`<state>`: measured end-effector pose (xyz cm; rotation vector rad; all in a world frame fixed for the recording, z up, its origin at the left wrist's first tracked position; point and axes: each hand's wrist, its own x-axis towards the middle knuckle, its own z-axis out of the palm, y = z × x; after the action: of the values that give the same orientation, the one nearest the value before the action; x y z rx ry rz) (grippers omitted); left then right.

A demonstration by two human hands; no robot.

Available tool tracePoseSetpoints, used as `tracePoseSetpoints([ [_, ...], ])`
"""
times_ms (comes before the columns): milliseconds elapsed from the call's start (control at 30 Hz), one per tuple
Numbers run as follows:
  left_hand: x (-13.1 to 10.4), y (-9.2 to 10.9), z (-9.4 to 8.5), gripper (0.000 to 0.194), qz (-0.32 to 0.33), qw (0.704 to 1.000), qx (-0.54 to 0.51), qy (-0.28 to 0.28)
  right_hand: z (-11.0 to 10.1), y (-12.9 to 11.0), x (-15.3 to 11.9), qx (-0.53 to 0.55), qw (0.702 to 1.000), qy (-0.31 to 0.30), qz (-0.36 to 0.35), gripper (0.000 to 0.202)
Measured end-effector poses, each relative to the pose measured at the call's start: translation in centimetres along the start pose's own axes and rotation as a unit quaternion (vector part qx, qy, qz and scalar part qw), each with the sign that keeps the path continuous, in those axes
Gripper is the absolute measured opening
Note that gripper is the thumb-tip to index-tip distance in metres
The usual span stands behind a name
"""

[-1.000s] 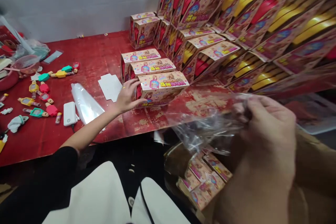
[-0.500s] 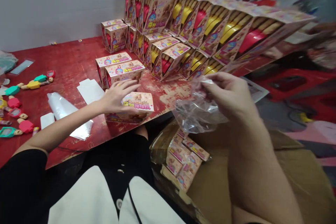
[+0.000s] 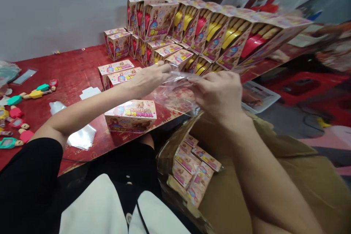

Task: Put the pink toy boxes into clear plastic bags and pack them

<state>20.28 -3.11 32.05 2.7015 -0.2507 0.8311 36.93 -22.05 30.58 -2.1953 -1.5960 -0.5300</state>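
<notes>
A clear plastic bag (image 3: 179, 89) is stretched between my two hands above the table's front edge. My left hand (image 3: 153, 78) pinches one edge of it, its fingers pressed together. At the bag's other side, my right hand (image 3: 219, 89) is closed on the film. Below my left forearm a printed toy box (image 3: 131, 117) lies on the table near the edge. Two similar boxes (image 3: 116, 66) stand just behind my left wrist, partly covered by it.
Stacked display boxes (image 3: 208, 31) with red and yellow toys line the back. Loose toys (image 3: 16, 111) and clear plastic sleeves (image 3: 82, 137) lie left on the red table (image 3: 74, 65). Below right, an open carton (image 3: 219, 190) holds wrapped boxes (image 3: 196, 172). A white tray (image 3: 257, 97) stands beyond.
My left hand has left the near box and moved right and away to grip the bag. My right hand has come slightly left and up, still holding the bag.
</notes>
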Motion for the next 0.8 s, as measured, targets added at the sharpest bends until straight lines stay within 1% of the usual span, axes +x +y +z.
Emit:
tracePoseSetpoints([
  [67, -0.3, -0.3, -0.5, 0.017, -0.005, 0.999, 0.022, 0.042, 0.3, 0.1, 0.8, -0.008, 0.999, 0.028, 0.037, 0.023],
  [167, -1.7, -1.8, -2.1, 0.026, -0.002, 0.994, 0.086, 0.061, 0.3, 1.2, 1.8, -0.047, 0.997, 0.057, 0.019, 0.022],
  [233, -3.2, -3.6, -3.1, 0.028, -0.021, 0.990, 0.119, 0.078, 0.5, 2.3, 2.2, -0.057, 0.997, 0.049, 0.021, 0.019],
  [300, -5.1, -6.0, -3.6, 0.028, -0.050, 0.983, 0.144, 0.106, 1.5, 3.0, 2.5, -0.045, 0.997, 0.038, 0.048, 0.024],
  [367, -7.0, -8.6, -3.2, 0.028, -0.074, 0.976, 0.160, 0.125, 3.5, 3.1, 2.9, -0.041, 0.997, 0.051, 0.050, 0.036],
  [433, -9.0, -10.8, -2.3, 0.029, -0.089, 0.973, 0.170, 0.125, 6.6, 2.6, 3.3, -0.050, 0.995, 0.083, 0.025, 0.047],
  [500, -11.2, -12.6, -1.3, 0.032, -0.089, 0.974, 0.184, 0.100, 10.5, 1.9, 3.6, -0.052, 0.993, 0.108, 0.002, 0.052],
  [567, -13.7, -13.7, -0.5, 0.036, -0.063, 0.977, 0.199, 0.048, 14.4, 1.0, 3.3, -0.033, 0.993, 0.117, -0.011, 0.050],
  [633, -16.6, -14.0, 0.0, 0.039, -0.028, 0.978, 0.204, 0.012, 17.5, 0.0, 2.2, 0.019, 0.992, 0.116, -0.055, 0.043],
  [667, -18.2, -13.7, 0.2, 0.038, -0.015, 0.980, 0.200, 0.012, 18.6, -0.5, 1.3, 0.051, 0.989, 0.116, -0.083, 0.039],
  [700, -19.8, -13.2, 0.5, 0.037, -0.010, 0.981, 0.193, 0.029, 19.2, -0.9, 0.2, 0.079, 0.984, 0.117, -0.111, 0.035],
  [733, -21.3, -12.4, 0.7, 0.035, -0.012, 0.982, 0.181, 0.059, 19.5, -1.4, -1.1, 0.107, 0.978, 0.121, -0.134, 0.031],
  [800, -23.9, -10.3, 1.4, 0.026, -0.036, 0.979, 0.139, 0.148, 19.2, -2.0, -3.8, 0.169, 0.964, 0.141, -0.148, 0.028],
])
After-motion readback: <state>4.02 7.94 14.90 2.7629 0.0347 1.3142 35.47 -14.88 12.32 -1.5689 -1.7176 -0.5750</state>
